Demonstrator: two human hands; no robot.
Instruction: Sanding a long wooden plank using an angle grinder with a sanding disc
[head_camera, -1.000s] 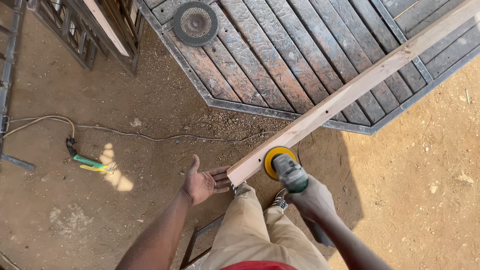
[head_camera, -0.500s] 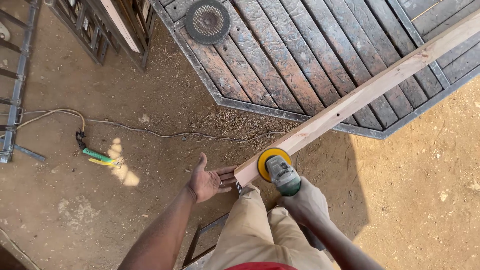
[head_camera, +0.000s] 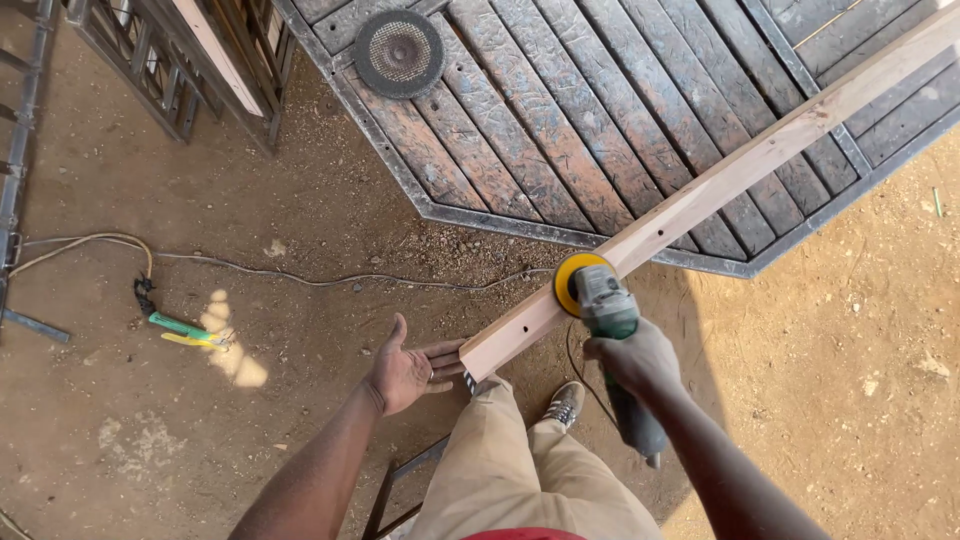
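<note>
Two hands work on one long pale wooden plank (head_camera: 700, 200) that slants up from the knee over a rusty metal gate (head_camera: 560, 110) lying on the dirt. Left hand (head_camera: 405, 370) is open, fingers spread, touching the plank's near end. Right hand (head_camera: 635, 360) is wrapped tight around a grey grinder with a yellow disc (head_camera: 590, 290), which sits against the plank.

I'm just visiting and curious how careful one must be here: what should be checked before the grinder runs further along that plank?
1. Right hand grips the grinder firmly: ok.
2. Left hand steadies the plank: not ok, the palm is open with only the fingers at its near end.
3. Yellow disc rests against the plank edge: ok.
4. Far end supported on the metal gate: ok.
5. Cord away from the disc: cannot tell.
6. Gloves worn: not ok, both hands bare.
</note>
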